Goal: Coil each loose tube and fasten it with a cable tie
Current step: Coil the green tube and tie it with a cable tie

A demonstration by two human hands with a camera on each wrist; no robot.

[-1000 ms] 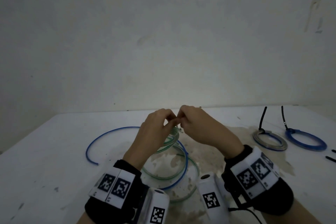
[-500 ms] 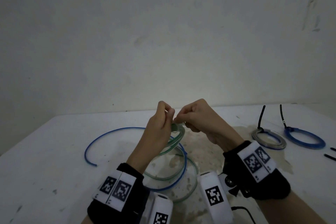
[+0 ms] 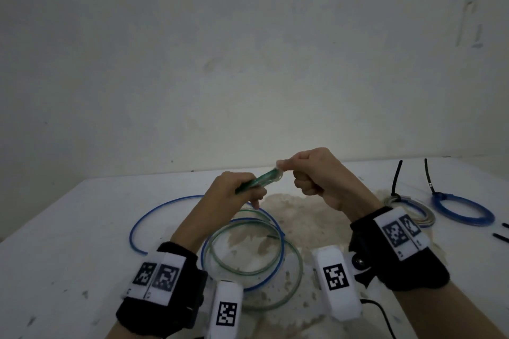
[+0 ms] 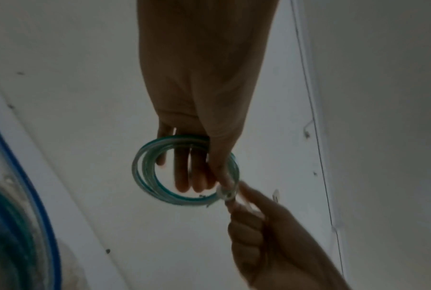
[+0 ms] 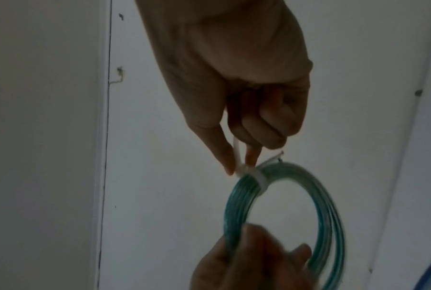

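The green coil (image 3: 260, 181) is held up in the air near the centre of the head view, above the white table (image 3: 68, 242), between the two hands. The left hand (image 3: 234, 192) is just below and left of it and grips its lower side, thumb on one side and fingers on the other; in the left wrist view the coil (image 4: 184, 170) is a small ring of several turns around the fingertips (image 4: 184, 176). The right hand (image 3: 316, 173) is at the upper right end of the coil. Its thumb and forefinger pinch the tail of a white cable tie (image 5: 252, 177), which is wrapped around the bundle of turns, and the other fingers are curled in. The tie's tail (image 5: 237, 155) stands up between the thumb and finger.

On the table under the hands lie loose tubes, one blue (image 3: 165, 205) and one green (image 3: 292, 281), in wide loops. At the right side of the frame are two coils already tied with black ties: a grey one (image 3: 420, 208) and, further right, a blue one (image 3: 462, 212).
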